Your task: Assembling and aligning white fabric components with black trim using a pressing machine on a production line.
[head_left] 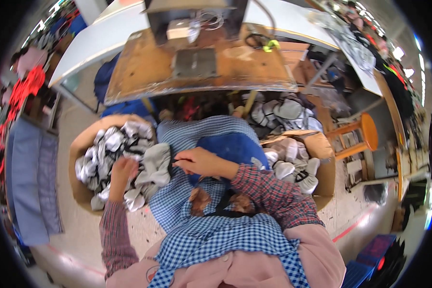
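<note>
My right hand pinches the black edge of a pale grey cloth piece, a small pouch-like item. The piece hangs to the left of my fingers, above my apron-covered lap. To its left, my left hand is raised with curled fingers, slightly blurred; whatever it may hold does not show. Under that hand stands a cardboard box heaped with white, grey and black cloth pieces. A second cardboard box of similar pieces stands at my right, beyond my right forearm.
Ahead is a worn wooden table bearing a dark metal plate and an open-fronted housing. More cloth pieces lie beneath it on the right. A wooden stool is tipped over at the right. Blue-grey fabric hangs at the left.
</note>
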